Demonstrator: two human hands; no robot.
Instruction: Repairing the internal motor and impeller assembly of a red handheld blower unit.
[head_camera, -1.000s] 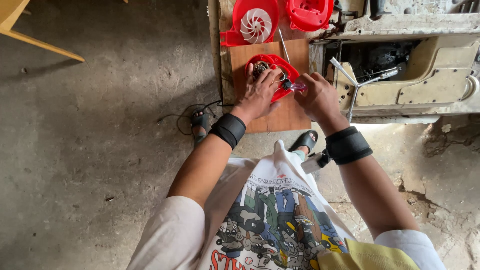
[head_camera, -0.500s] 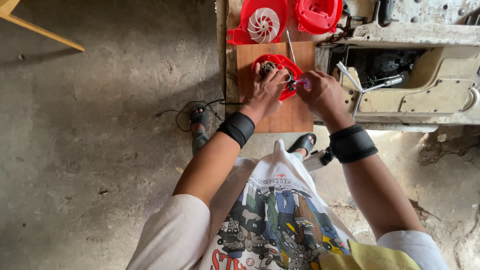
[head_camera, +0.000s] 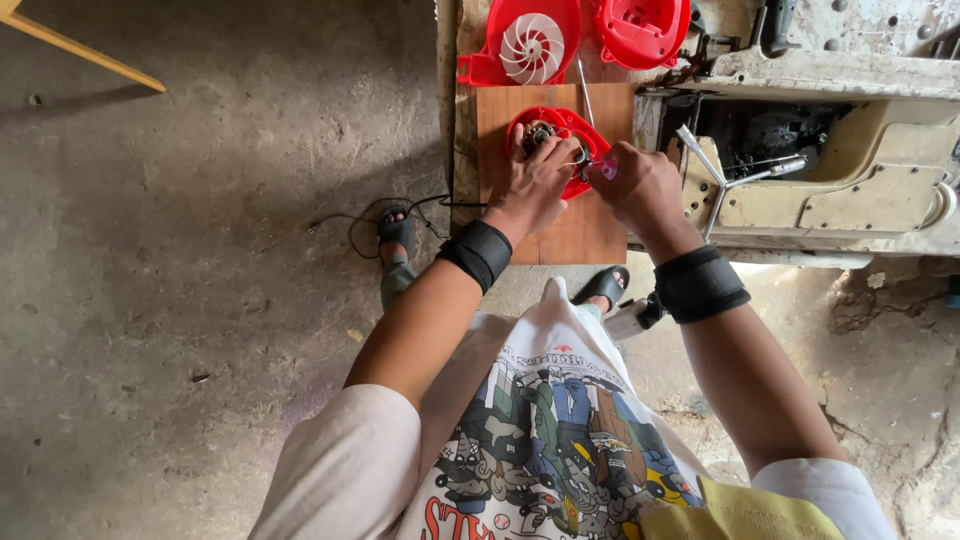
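Work looks part way done: the round red part (head_camera: 560, 150) lies open on the wooden board (head_camera: 570, 230), at 12 o'clock from the person's body, and its dark metal middle shows. Two other red covers, the fan cover (head_camera: 525, 45) and the red shell (head_camera: 640, 30), lie off to the side at 12 o'clock past the board, not put on anything. The left hand (head_camera: 535, 185) rests flat on the red part, fingers spread over its rim, pressing it down. The right hand (head_camera: 640, 185) sits at 3 o'clock of the part, fingers pinched shut on a small tool with a pink handle (head_camera: 606, 168), its tip touching the part. Both arms reach forward, wrists in black bands.
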